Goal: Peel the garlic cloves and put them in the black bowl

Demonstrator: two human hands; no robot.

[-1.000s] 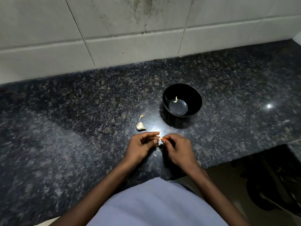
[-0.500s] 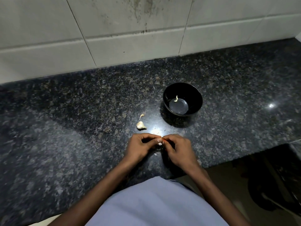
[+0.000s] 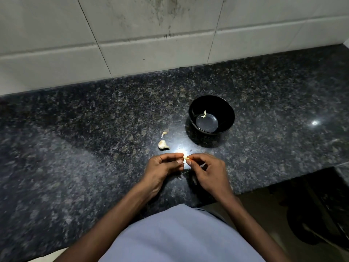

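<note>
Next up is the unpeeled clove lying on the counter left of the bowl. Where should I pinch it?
Pinch the unpeeled clove across its plump middle, coming from above. It lies flat on the counter, tapered tip toward the bowl; nothing crowds its sides, probably leaving the tip free for peeling.

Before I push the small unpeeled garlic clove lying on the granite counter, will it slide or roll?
The small unpeeled garlic clove looks light, so a gentle push would probably move it. Its bulging, one-pointed shape suggests it would wobble or turn rather than roll straight. The polished dark granite counter reflects light, so it may slide easily.
</note>
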